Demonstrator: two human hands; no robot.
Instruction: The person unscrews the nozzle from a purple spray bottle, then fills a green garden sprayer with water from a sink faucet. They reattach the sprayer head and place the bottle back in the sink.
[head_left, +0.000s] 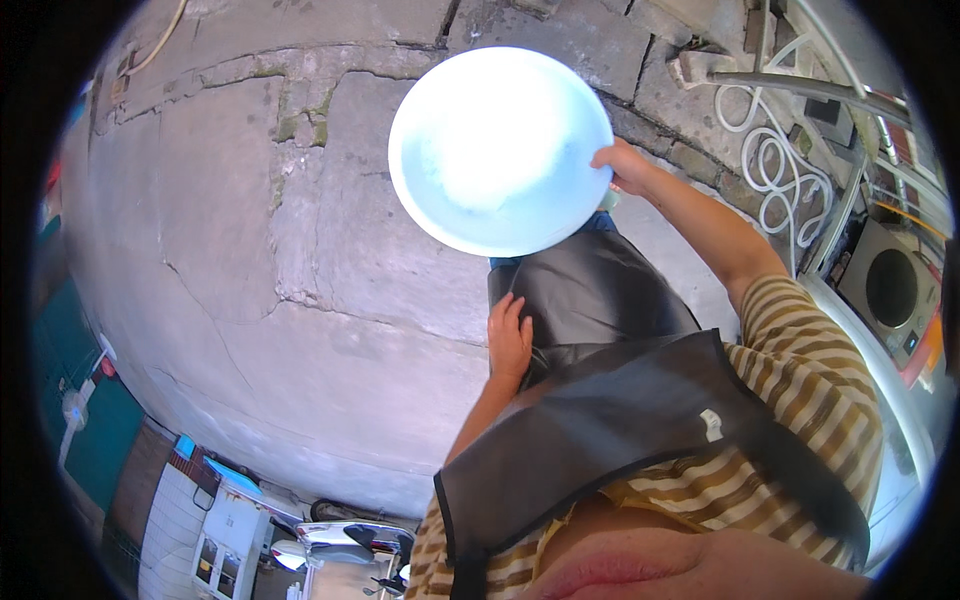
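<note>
A large round light-coloured basin (501, 217) is held out in front of me, its inside partly washed out by glare. My right hand (626, 166) grips its rim at the right side, with the thumb over the edge. My left hand (511, 337) hangs at the left side of my dark apron (600, 292), below the basin, its fingers slightly apart and holding nothing that I can see. Whatever lies below the basin is hidden.
Cracked concrete paving (225, 210) spreads ahead and to the left. A coiled pale hose (780, 172) lies at the upper right, near a metal rail (810, 86) and a front-loading washing machine (889, 289). A scooter (341, 551) and a white cabinet (229, 532) stand at the lower left.
</note>
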